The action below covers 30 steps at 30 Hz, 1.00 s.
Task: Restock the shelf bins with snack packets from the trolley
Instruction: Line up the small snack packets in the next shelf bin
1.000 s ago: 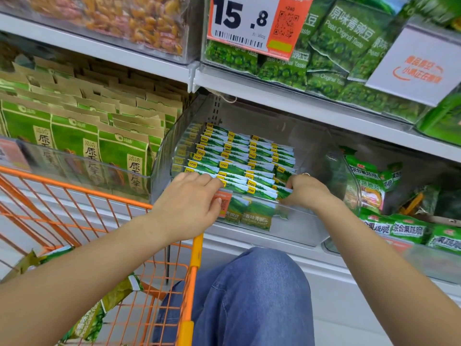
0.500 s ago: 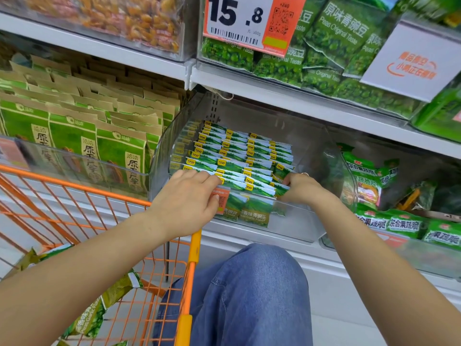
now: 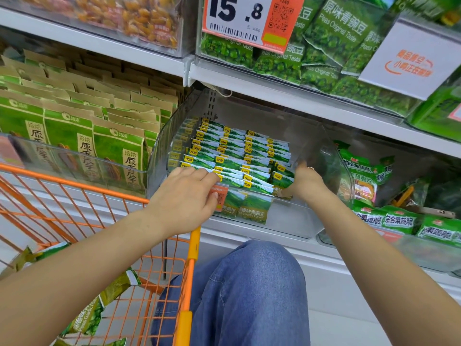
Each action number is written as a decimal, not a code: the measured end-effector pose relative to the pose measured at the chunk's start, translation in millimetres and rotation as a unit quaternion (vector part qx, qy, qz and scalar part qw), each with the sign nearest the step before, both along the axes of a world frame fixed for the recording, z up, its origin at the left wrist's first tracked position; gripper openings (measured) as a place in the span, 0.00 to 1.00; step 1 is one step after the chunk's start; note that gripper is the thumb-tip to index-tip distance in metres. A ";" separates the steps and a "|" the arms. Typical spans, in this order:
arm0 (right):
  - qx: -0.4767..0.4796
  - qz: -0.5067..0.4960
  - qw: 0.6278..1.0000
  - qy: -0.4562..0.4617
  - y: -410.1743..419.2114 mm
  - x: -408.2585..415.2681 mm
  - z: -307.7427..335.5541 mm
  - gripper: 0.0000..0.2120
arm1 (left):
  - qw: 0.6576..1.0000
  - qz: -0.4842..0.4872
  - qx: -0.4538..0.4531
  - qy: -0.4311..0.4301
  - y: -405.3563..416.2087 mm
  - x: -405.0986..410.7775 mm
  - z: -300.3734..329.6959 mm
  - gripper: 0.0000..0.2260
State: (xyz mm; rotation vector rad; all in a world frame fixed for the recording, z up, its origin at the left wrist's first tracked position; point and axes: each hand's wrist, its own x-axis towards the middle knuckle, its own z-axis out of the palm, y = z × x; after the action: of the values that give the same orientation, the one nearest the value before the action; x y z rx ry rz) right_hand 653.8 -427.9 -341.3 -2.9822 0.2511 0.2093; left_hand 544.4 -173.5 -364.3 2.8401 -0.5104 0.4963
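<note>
Little is changed over the last second: both hands are kept at the front of the clear shelf bin (image 3: 331, 171), and only the view is shifted slightly.

Left hand (image 3: 185, 196): fingers (image 3: 199, 174) laid nearly straight across the front row of snack packets (image 3: 239, 156), pressing the tops; nothing is seen gripped.

Right hand (image 3: 305, 182): fingers are tucked down among the packets at the right end of the row; whether a packet is pinched cannot be told.

Beyond the fingertips the packets are stood in tidy upright rows. Behind the left wrist, more packets are left in the orange trolley (image 3: 189, 248).

Judged: the rows are being squared up, with trolley stock yet to be loaded.
</note>
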 end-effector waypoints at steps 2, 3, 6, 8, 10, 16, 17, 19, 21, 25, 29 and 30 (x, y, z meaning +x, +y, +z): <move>0.011 -0.022 0.999 0.023 -1.3 2.0 0.1 0.44 | 1.000 -0.002 -0.002 -0.001 0.2 -0.2 0.3 0.20; 0.030 -0.039 0.998 0.040 -3.0 3.5 -1.1 0.40 | 1.000 -0.002 -0.003 -0.003 0.2 -0.1 0.3 0.20; 0.166 -0.089 0.980 0.069 -8.7 9.6 -6.7 0.31 | 1.000 0.001 -0.004 -0.004 -0.2 -0.1 0.4 0.19; 0.243 -0.114 0.961 0.061 -9.9 11.0 -7.7 0.27 | 1.000 0.001 -0.004 -0.002 -0.2 0.1 0.1 0.20; 0.255 -0.116 0.959 0.051 -9.2 12.6 -8.7 0.29 | 1.000 0.002 -0.002 -0.005 0.0 0.1 -0.2 0.19; 0.284 -0.087 0.953 0.064 -6.7 15.4 -14.6 0.33 | 1.000 0.001 -0.005 0.005 -0.6 -0.1 0.7 0.20; 0.301 -0.093 0.947 0.067 -6.8 14.8 -14.3 0.34 | 1.000 0.000 -0.007 0.007 -0.6 -0.3 1.1 0.21; 0.313 -0.100 0.943 0.054 -8.7 15.4 -13.2 0.40 | 1.000 -0.002 -0.009 0.012 -0.5 -0.4 1.3 0.22; 0.306 -0.078 0.948 0.030 -9.7 14.2 -13.6 0.42 | 1.000 -0.003 -0.011 0.017 -0.7 -0.9 1.8 0.22; 0.264 -0.003 0.964 0.010 -8.8 12.0 -16.5 0.45 | 1.000 -0.004 -0.012 0.018 -0.4 -1.1 2.6 0.23; 0.209 0.055 0.976 0.010 -9.1 9.0 -15.8 0.41 | 1.000 -0.009 -0.012 0.023 0.4 -1.2 2.5 0.23; 0.177 0.072 0.981 0.016 -8.5 7.4 -14.8 0.40 | 1.000 -0.011 -0.011 0.022 0.6 -1.1 2.2 0.23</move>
State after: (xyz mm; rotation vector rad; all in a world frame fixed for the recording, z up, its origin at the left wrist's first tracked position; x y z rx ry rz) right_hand 661.2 -436.4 -356.2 -2.6434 -0.0015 0.2861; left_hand 543.2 -172.9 -362.0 2.8143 -0.5239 0.4308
